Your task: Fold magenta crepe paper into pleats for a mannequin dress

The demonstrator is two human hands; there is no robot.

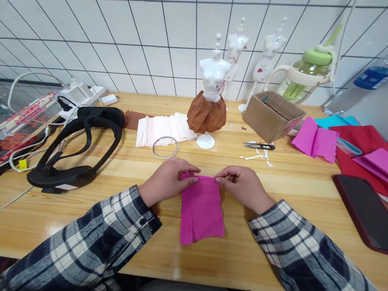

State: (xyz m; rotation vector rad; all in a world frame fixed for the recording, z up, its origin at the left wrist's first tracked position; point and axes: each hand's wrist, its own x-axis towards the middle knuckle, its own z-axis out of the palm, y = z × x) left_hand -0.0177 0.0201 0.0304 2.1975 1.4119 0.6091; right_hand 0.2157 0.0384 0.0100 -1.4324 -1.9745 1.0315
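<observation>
A magenta piece of cloth [205, 210] hangs flat between my hands near the table's front, with a lengthwise fold on its left side. My left hand [172, 179] pinches its top left corner between thumb and fingers. At the top right corner, my right hand [243, 185] pinches the same upper edge. Beyond the hands stands a small white mannequin [214, 75] wearing a gathered brown skirt [207, 114]. A metal ring [165, 147] lies partly on a white cloth [164, 130] to its left.
Black thread snips [259, 145] and white scraps lie behind my right hand. A cardboard box [271, 117], two more mannequins, a green-lidded bottle [307, 74] and coloured cloths stand or lie farther right. A phone [372, 214] is at right, a black headset [76, 150] at left.
</observation>
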